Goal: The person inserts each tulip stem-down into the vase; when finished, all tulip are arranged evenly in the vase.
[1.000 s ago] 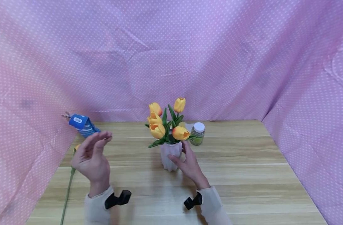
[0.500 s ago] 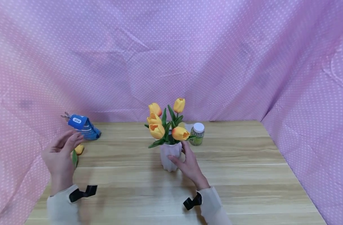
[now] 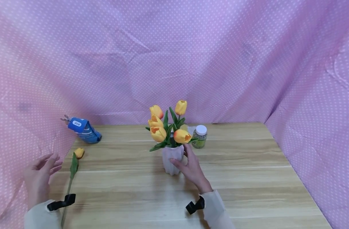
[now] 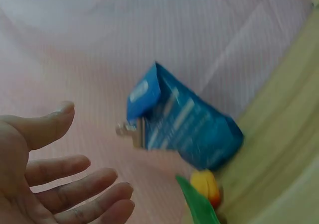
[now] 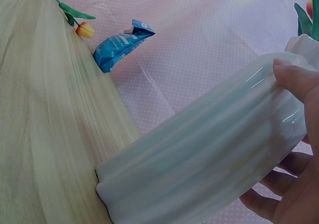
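A white fluted vase [image 3: 171, 160] stands upright on the wooden table, with several yellow tulips [image 3: 158, 134] and green leaves in it. My right hand [image 3: 193, 168] holds the vase from its right side, thumb in front and fingers curled behind; the right wrist view shows this grip on the glossy vase [image 5: 199, 144]. At the far left, my left hand [image 3: 39, 178] hovers with nothing in it, its fingers relaxed and spread in the left wrist view. Just right of it, a single tulip [image 3: 74, 165] lies on the table, its yellow bloom pointing to the back.
At the back left sits a blue bag [image 3: 87, 130] with a metal clip on its folded top. Behind the vase to the right stands a small jar [image 3: 200, 138] with a white lid. Pink dotted cloth [image 3: 174, 63] hangs around the back and sides of the table [image 3: 248, 178].
My left hand has moved left and down, from in front of the blue bag to beyond the lying tulip, which now shows more fully. My right hand keeps its hold on the vase.
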Action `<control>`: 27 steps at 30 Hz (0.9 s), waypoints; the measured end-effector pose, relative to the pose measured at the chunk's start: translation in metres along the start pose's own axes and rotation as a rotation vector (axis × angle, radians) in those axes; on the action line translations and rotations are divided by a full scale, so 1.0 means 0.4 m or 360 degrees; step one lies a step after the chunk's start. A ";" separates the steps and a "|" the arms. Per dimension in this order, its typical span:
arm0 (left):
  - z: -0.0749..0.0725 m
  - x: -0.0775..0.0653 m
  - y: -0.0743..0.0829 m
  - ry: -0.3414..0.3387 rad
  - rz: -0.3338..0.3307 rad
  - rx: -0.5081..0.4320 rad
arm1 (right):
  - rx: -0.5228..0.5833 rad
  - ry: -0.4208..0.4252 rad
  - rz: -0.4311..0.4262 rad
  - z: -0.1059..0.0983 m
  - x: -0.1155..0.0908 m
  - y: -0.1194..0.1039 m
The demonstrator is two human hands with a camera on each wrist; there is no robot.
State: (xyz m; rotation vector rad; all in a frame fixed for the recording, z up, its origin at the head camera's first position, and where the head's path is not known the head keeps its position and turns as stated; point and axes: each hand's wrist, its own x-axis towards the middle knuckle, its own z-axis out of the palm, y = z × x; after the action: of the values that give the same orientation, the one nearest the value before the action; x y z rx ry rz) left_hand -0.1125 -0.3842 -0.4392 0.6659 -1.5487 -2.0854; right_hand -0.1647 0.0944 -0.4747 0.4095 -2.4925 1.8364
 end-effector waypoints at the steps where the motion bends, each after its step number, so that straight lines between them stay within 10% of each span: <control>1: -0.015 0.003 -0.009 -0.0012 -0.0030 0.0056 | -0.0003 0.0000 -0.0003 0.000 0.000 0.000; 12: -0.093 0.005 -0.102 -0.0054 -0.0197 0.0894 | -0.0009 0.0011 -0.0023 0.002 -0.002 -0.005; 27: -0.070 0.001 -0.108 -0.0266 -0.0313 0.1924 | -0.0015 0.0005 -0.0015 0.002 -0.003 -0.002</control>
State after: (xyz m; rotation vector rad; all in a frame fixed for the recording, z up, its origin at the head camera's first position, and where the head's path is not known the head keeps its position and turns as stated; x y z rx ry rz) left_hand -0.0987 -0.3936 -0.4879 1.0450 -2.8951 -1.1094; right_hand -0.1632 0.0937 -0.4743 0.4170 -2.4917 1.8195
